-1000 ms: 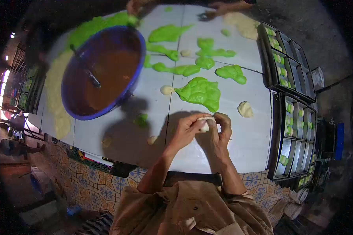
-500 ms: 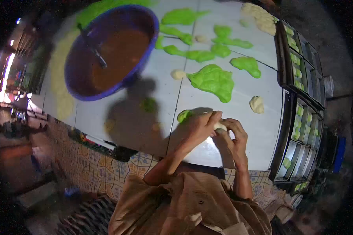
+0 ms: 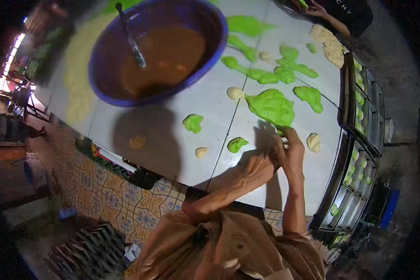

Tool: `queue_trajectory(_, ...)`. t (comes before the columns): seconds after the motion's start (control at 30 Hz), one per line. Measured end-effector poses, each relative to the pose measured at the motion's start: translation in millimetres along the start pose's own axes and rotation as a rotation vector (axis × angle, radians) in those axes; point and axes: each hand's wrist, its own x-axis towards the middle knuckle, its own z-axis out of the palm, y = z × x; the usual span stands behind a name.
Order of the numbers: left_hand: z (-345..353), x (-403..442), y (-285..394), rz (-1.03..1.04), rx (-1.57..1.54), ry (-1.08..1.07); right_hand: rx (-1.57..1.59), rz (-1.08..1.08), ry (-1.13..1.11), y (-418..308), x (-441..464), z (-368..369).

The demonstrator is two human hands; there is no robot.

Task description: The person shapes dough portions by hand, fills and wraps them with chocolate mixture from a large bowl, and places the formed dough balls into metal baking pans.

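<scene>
A large flattened piece of green dough point(image 3: 271, 106) lies on the white tiled table. My right hand point(image 3: 292, 148) reaches its lower edge, the thumb and fingers closed on a bit of the green. Close beside it, my left hand point(image 3: 264, 164) is curled, its fingers mostly hidden; what they hold does not show. A small green dough lump point(image 3: 237, 144) sits left of my hands, and a pale dough lump point(image 3: 313, 143) to their right. Touching the large green piece at its upper left is a pale dough ball point(image 3: 234, 93).
A blue basin point(image 3: 95, 88) of brown liquid, with a handled tool point(image 3: 133, 42) in it, stands at upper left. Metal trays point(image 3: 359, 172) holding dough pieces line the right edge. More green strips point(image 3: 266, 76) lie farther back. Another person's hand point(image 3: 316, 9) shows at the top.
My hands have shifted right and up, and the right one now meets the large green dough. The pale dough between my fingers is no longer visible. The view has shifted; another person's arm appears.
</scene>
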Motion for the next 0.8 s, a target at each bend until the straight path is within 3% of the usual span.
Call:
queue_trajectory(0.03, 1.0, 0.4, -4.9, -0.044, -0.137, -0.131, -0.041, -0.153, -0.029, -12.0, 16.1, 7.4)
queue_trajectory(0.1, -8.7, -20.3, -15.1, 0.108, -0.098, 0.024, -0.105, -0.238, -0.117, -58.0, 47.8, 25.9)
queue_trajectory(0.13, -16.5, -32.4, -24.0, 0.182, -0.075, 0.102, -0.21, -0.35, -0.091, -37.8, 65.3, 55.6)
queue_trajectory(0.23, -73.4, -65.2, -34.4, 0.032, -0.272, 0.301, -0.302, -0.652, -0.043, -49.7, 104.6, 95.8)
queue_trajectory(0.33, -107.9, -102.3, -60.1, -0.144, -0.203, 0.485, -0.316, -0.511, -0.201, -58.8, 125.4, 103.5)
queue_trajectory(0.43, -132.2, -121.7, -78.8, -0.308, -0.055, 0.589, 0.594, 0.13, -0.292, -83.2, 126.6, 87.5)
queue_trajectory(0.57, -136.9, -119.4, -94.7, -0.271, 0.101, 0.527, 1.286, 0.286, -0.403, -93.2, 120.2, 62.0)
queue_trajectory(0.6, -135.6, -118.1, -95.8, -0.235, 0.132, 0.506, 1.309, 0.354, -0.416, -97.1, 116.8, 54.5)
queue_trajectory(0.7, -133.8, -114.3, -108.5, -0.119, 0.099, 0.567, 1.526, 0.266, -0.443, -111.2, 103.9, 25.9)
queue_trajectory(0.8, -134.0, -114.4, -110.4, -0.142, 0.054, 0.556, 1.694, 0.18, -0.408, -129.8, 94.4, -13.7)
